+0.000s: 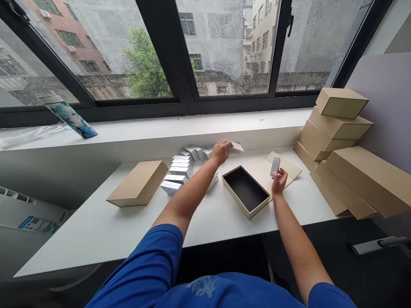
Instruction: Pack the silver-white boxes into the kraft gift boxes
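Note:
My left hand (pixel 221 150) reaches to the back of the desk, its fingers closed on a small white box (pixel 236 147) that looks flat from here. My right hand (pixel 278 182) holds another small white box (pixel 275 165) upright between thumb and fingers. Between my forearms lies a kraft-coloured box (pixel 235 198) with a dark inside, open at the top. Its kraft lid or flap (pixel 293 172) is spread out behind my right hand. Left of my left forearm, several small white boxes (pixel 178 170) stand in a curved row, partly hidden by the arm.
A closed kraft box (pixel 138 184) lies on the white desk (pixel 96 239) at left. Several kraft boxes (pixel 340 128) are stacked at the right, by a grey partition (pixel 385 98). The windowsill (pixel 205 124) runs behind; a blue printed item (pixel 72 119) leans there.

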A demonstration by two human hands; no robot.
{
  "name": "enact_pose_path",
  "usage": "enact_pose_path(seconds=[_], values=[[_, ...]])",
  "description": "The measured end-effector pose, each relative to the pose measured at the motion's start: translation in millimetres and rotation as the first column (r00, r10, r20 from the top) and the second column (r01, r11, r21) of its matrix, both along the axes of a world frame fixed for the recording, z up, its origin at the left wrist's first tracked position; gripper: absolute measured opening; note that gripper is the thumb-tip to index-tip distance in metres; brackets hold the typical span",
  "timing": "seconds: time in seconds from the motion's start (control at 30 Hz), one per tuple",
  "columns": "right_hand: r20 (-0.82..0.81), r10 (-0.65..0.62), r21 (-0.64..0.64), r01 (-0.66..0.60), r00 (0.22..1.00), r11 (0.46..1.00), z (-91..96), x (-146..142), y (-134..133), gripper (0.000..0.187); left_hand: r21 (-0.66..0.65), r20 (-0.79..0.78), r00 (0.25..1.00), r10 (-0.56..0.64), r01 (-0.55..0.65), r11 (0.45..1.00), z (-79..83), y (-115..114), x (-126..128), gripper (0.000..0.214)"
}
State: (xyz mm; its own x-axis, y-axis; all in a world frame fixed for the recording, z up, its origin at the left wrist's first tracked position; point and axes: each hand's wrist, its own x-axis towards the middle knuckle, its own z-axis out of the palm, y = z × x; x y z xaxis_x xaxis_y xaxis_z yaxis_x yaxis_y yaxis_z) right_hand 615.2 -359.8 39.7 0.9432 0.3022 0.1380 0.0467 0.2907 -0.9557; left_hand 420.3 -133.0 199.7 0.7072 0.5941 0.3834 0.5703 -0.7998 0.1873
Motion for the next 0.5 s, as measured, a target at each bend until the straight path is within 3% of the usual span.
enact_pose_path(seconds=[0.07, 0.17, 0.23, 0.3, 0.4, 0.43, 0.5], values=[[-0.003, 0.031, 0.029, -0.030, 1.000, 0.999, 5.3, 1, -3, 0.068, 0.074, 0.096, 0.993, -0.066, 0.059, 0.995, 10.7, -13, -21, 0.029], [0.004, 0.135, 0.077, -0.134, 0.991, 0.988, 16.8, 0, -6, 0.076, 0.214, 0.281, 0.945, -0.167, 0.108, 0.971, 16.9, -40, -54, 0.018], [0.022, 0.227, 0.099, -0.228, 0.974, 0.969, 28.4, -4, -8, 0.087, 0.324, 0.462, 0.836, -0.296, 0.152, 0.934, 17.7, -61, -71, 0.015], [0.070, 0.322, 0.117, -0.329, 0.944, 0.937, 44.1, -9, -11, 0.097, 0.355, 0.628, 0.670, -0.396, 0.206, 0.912, 19.7, -80, -83, 0.015], [0.270, 0.457, 0.121, -0.501, 0.847, 0.857, 76.2, -24, -20, 0.099, 0.121, 0.824, 0.462, -0.328, 0.422, 0.899, 27.0, -104, -93, 0.022], [0.362, 0.493, 0.098, -0.558, 0.791, 0.824, 88.9, -31, -24, 0.097, -0.002, 0.866, 0.425, -0.265, 0.532, 0.847, 29.8, -110, -95, 0.026], [0.535, 0.527, 0.007, -0.627, 0.660, 0.779, 116.9, -47, -36, 0.096, -0.224, 0.896, 0.419, -0.146, 0.710, 0.667, 34.1, -119, -99, 0.036]])
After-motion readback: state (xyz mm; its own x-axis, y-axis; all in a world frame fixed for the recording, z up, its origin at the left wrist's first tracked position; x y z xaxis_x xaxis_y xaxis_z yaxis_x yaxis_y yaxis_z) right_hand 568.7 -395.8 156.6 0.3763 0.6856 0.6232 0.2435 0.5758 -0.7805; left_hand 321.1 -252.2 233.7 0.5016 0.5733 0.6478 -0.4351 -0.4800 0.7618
